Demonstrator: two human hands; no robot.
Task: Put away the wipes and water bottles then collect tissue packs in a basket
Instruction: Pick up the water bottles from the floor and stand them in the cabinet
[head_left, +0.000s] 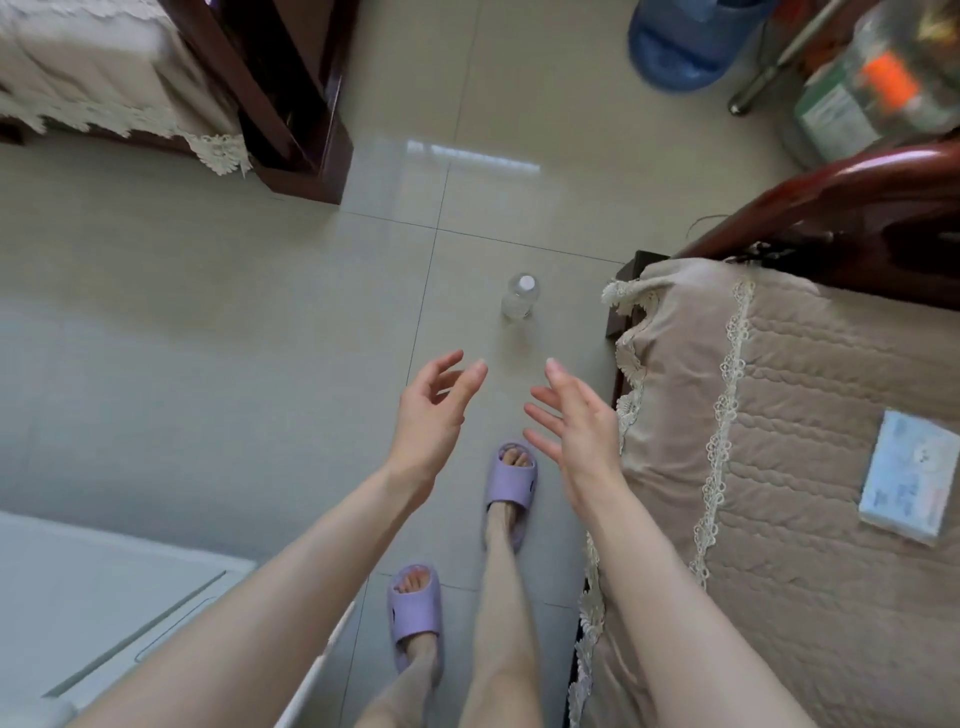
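Clear bottle (519, 297): stands upright on the tiled floor (260, 322) with its white cap on. It is ahead of both my hands and apart from them, near the seat's front corner.
Left hand (431, 415): held out above the floor, palm turned inward. Its fingers (467, 387) are loosely spread and a little bent, and have hold of nothing.
Right hand (579, 426): held out beside the left one, palm facing it across a gap. Its fingers (563, 382) are spread and nearly straight, and have hold of nothing.
Tissue pack (906, 480): pale blue and white, lying flat on the seat to my right, well apart from my hands.
Seat (779, 415): beige quilted cover with a lace edge, and a dark wood frame at its far end.
Slippers: purple and on my feet, one (511, 480) set ahead of the other (413, 608), both on the floor below my arms.
Jug (685, 41): blue and blurred, on the floor at the far side.
Cloth (104, 78): white with a lace edge, draped over dark wood furniture at the far left.
White surface (104, 597): close by my left arm; I cannot tell what it is.
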